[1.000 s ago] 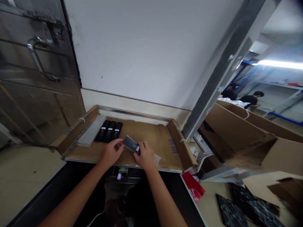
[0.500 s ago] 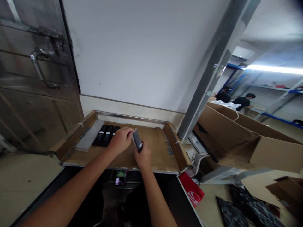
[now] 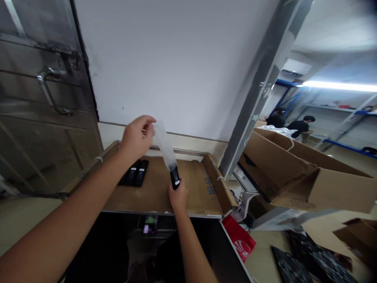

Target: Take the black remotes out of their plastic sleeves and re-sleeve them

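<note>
My right hand grips the lower end of a small black remote-like device, held upright over the flattened cardboard. My left hand is raised and pinches the top of a clear plastic sleeve that stretches down to the device. More black devices lie side by side on the cardboard at the left, partly hidden by my left forearm.
A metal door with a handle stands at the left. A white wall is ahead. Big open cardboard boxes sit at the right, a red packet and dark panels lie lower right. Two people work far off at the right.
My left hand has risen from the cardboard, drawing the clear sleeve up off the black device. My right hand has turned the device upright and kept hold of it.
</note>
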`<state>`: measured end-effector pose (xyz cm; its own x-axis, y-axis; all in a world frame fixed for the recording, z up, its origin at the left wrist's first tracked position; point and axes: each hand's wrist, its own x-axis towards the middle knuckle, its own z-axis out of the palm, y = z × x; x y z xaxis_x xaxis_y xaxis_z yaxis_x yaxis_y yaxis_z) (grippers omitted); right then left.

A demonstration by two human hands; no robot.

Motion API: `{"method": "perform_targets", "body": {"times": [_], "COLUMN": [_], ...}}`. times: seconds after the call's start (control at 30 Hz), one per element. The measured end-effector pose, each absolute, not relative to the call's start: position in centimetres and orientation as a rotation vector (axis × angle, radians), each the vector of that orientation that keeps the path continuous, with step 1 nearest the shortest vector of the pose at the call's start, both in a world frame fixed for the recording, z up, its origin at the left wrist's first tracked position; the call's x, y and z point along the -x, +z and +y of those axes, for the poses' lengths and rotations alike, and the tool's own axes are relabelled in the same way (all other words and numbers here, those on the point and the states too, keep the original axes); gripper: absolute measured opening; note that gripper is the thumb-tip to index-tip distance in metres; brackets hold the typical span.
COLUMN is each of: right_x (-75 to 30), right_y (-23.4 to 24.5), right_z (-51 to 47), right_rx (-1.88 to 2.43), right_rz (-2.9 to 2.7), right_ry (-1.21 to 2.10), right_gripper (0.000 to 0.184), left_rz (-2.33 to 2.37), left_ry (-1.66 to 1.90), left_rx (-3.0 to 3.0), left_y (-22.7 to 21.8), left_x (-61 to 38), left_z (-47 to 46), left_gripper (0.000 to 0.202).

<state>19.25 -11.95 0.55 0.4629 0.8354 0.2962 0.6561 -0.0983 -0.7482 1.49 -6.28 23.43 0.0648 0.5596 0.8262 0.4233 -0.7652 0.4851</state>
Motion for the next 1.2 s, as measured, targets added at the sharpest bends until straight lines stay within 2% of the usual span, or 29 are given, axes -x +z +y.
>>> {"method": "perform_targets", "body": {"times": [0.17,0.27,0.33,0.47,0.5,0.63,0.77,0.9,1.2], "right_x": [-19.4,-18.9,-18.0,-15.6,-15.0,-13.6,-13.6,-13.6,-14.5], "right_y": [0.6,1.4,3.1,9.1,10.7,14.7,14.5,13.4,12.0], "right_z": [-11.8,-12.1,-12.7,-14.4,-14.8,-15.8,-16.2,-16.4,-16.7], "right_rx": [2.034,1.971,1.75,1.023,0.898,0.844,0.923,0.924,0.918], "right_rz": [-1.386,-1.359,-1.301,-1.28,-1.272,-1.194,-1.084,-1.03,-1.003], "right_ry": [0.011,-0.007,0.142,0.836,0.923,0.886,0.845,0.89,0.965], "right_gripper": [0.035,0.035,0.037,0.043,0.042,0.031,0.034,0.035,0.031], "left_rz": [0.87,0.829,0.836,0.862,0.847,0.797,0.782,0.846,0.904], "left_ry": [1.84,1.75,1.65,1.419,1.342,1.082,1.098,1.095,1.071], "left_rx": [-1.869,-1.76,-1.739,-1.871,-1.923,-2.06,-2.004,-1.923,-1.848], "left_y": [24.9,24.4,23.6,21.7,21.3,20.2,19.2,18.2,17.0], "left_x": [3.3,4.9,5.2,4.2,3.8,2.8,2.5,1.7,0.2], "left_z": [-6.1,-6.9,-7.7,-9.7,-10.3,-12.1,-12.6,-12.5,-13.0], "left_gripper": [0.012,0.012,0.014,0.018,0.019,0.023,0.022,0.029,0.02]}}
